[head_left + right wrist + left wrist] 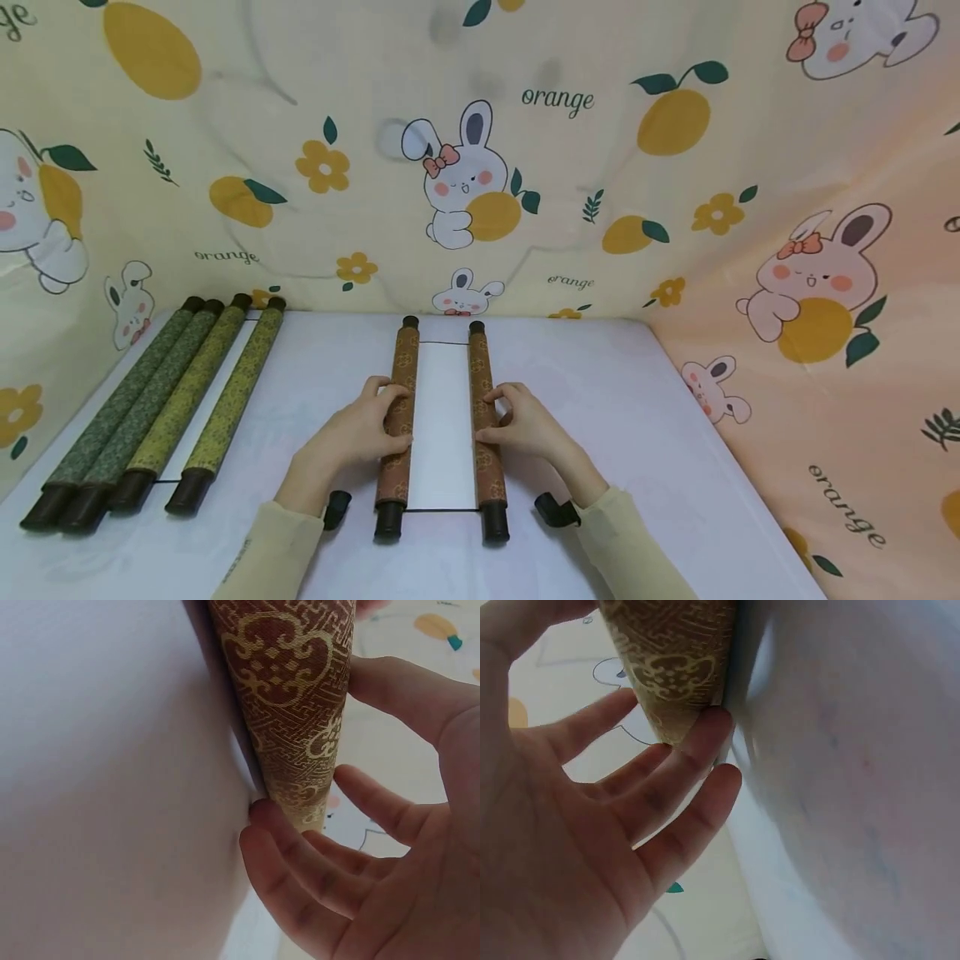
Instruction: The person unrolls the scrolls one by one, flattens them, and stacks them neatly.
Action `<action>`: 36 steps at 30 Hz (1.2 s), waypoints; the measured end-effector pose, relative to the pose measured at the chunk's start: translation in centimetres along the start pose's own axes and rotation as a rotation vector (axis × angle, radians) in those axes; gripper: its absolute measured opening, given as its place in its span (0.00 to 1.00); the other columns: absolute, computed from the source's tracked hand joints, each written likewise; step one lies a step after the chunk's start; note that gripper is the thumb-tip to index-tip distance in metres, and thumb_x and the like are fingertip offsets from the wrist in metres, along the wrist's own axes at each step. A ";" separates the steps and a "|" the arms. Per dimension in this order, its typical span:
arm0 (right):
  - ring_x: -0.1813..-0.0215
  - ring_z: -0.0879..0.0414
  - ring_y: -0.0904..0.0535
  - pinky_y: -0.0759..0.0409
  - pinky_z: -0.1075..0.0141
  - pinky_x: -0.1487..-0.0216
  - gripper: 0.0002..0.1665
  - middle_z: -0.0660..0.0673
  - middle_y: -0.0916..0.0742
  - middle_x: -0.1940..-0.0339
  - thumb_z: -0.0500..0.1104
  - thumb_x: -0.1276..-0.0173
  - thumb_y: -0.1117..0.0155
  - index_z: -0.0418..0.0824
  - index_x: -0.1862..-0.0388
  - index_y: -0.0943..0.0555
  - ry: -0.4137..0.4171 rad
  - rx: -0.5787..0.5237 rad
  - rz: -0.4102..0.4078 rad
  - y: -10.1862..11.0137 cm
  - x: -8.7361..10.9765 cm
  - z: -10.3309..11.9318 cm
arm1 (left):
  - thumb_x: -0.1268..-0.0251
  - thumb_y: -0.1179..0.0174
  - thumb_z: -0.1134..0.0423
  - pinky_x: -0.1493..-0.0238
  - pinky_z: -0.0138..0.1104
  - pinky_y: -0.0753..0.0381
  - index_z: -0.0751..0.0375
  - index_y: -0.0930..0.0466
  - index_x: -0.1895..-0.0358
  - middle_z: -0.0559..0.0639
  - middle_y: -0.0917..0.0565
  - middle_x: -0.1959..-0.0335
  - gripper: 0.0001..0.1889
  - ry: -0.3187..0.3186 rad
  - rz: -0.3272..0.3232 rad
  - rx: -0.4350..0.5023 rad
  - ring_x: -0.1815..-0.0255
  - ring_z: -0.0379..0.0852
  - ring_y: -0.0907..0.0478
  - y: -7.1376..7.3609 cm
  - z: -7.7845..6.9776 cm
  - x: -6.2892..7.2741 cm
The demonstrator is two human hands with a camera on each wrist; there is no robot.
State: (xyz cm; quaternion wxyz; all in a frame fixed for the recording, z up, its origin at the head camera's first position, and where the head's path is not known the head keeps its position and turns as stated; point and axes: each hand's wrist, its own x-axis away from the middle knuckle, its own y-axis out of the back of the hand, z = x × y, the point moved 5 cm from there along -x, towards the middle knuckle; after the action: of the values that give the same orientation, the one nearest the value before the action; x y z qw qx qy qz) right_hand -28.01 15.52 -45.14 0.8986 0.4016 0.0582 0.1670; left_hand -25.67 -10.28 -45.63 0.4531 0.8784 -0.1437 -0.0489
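A brown patterned scroll with dark end knobs lies partly unrolled on the table, a strip of white paper showing between its two rolls. My left hand grips the left roll near its middle, thumb on the inner side. On the other side, my right hand holds the right roll the same way. Gold motifs on the brown cloth show up close in the left wrist view, with fingertips at its lower edge. In the right wrist view, fingers curve under the brown roll.
To the left lie a green scroll, rolled up, and a yellow-green scroll, slightly unrolled. The white table ends at a backdrop printed with rabbits and oranges. Dark wrist straps sit at both cuffs.
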 end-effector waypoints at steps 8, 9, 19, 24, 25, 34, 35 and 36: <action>0.57 0.54 0.20 0.19 0.57 0.53 0.27 0.30 0.28 0.28 0.40 0.32 0.30 0.43 0.34 0.19 0.075 0.017 0.040 -0.5 0.7 -0.3 | 0.42 0.38 0.55 0.62 0.48 0.21 0.55 0.30 0.23 0.65 0.41 0.22 0.38 -0.027 0.013 -0.097 0.56 0.55 0.19 0.2 0.3 0.5; 0.56 0.53 0.20 0.20 0.56 0.52 0.27 0.29 0.28 0.28 0.40 0.32 0.32 0.44 0.34 0.19 0.083 0.037 0.045 -0.6 0.8 -0.3 | 0.41 0.38 0.55 0.62 0.48 0.21 0.55 0.30 0.23 0.66 0.41 0.22 0.38 -0.026 0.019 -0.101 0.56 0.55 0.20 0.2 0.4 0.6; 0.40 0.41 0.21 0.21 0.44 0.41 0.25 0.31 0.27 0.26 0.50 0.32 0.25 0.46 0.38 0.17 0.063 0.119 0.043 -0.5 1.5 -0.2 | 0.31 0.36 0.41 0.58 0.55 0.17 0.58 0.31 0.25 0.69 0.35 0.26 0.38 -0.008 0.001 -0.194 0.58 0.61 0.16 0.5 1.0 0.8; 0.41 0.46 0.22 0.20 0.47 0.44 0.31 0.36 0.26 0.26 0.54 0.38 0.20 0.49 0.39 0.18 0.034 0.130 0.042 -0.5 1.6 -0.6 | 0.35 0.32 0.37 0.58 0.55 0.17 0.61 0.31 0.27 0.71 0.34 0.28 0.42 0.000 0.013 -0.239 0.60 0.63 0.16 0.5 1.1 1.0; 0.43 0.47 0.21 0.20 0.48 0.45 0.30 0.36 0.26 0.26 0.53 0.38 0.20 0.49 0.39 0.18 0.031 0.127 0.041 -0.5 1.7 -0.6 | 0.36 0.32 0.37 0.58 0.55 0.17 0.62 0.31 0.27 0.72 0.33 0.28 0.42 -0.004 0.010 -0.249 0.58 0.63 0.16 0.6 1.1 1.1; 0.58 0.55 0.24 0.22 0.59 0.57 0.31 0.37 0.23 0.30 0.46 0.36 0.23 0.45 0.35 0.21 0.049 0.102 0.023 0.1 2.2 -0.8 | 0.33 0.37 0.48 0.52 0.56 0.18 0.73 0.33 0.31 0.75 0.34 0.29 0.37 -0.065 -0.036 -0.318 0.44 0.65 0.20 0.9 1.3 1.6; 0.58 0.55 0.24 0.22 0.59 0.58 0.31 0.37 0.22 0.31 0.45 0.35 0.23 0.44 0.34 0.21 0.055 0.099 0.022 0.1 2.3 -0.8 | 0.33 0.38 0.49 0.51 0.56 0.19 0.74 0.33 0.31 0.76 0.35 0.28 0.37 -0.072 -0.042 -0.322 0.44 0.66 0.20 0.9 1.3 1.7; 0.58 0.55 0.24 0.22 0.59 0.58 0.31 0.37 0.22 0.31 0.45 0.35 0.24 0.43 0.33 0.21 0.062 0.095 0.024 0.2 2.4 -0.8 | 0.34 0.39 0.50 0.51 0.56 0.19 0.76 0.34 0.31 0.76 0.37 0.27 0.38 -0.079 -0.047 -0.323 0.44 0.66 0.20 1.0 1.3 1.8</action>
State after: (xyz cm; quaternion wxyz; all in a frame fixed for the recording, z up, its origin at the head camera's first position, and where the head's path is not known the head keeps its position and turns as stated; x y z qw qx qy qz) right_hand -25.96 17.04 -45.46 0.8742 0.4391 0.0889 0.1873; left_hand -24.44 -12.39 -45.51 0.5813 0.7946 -0.1312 -0.1164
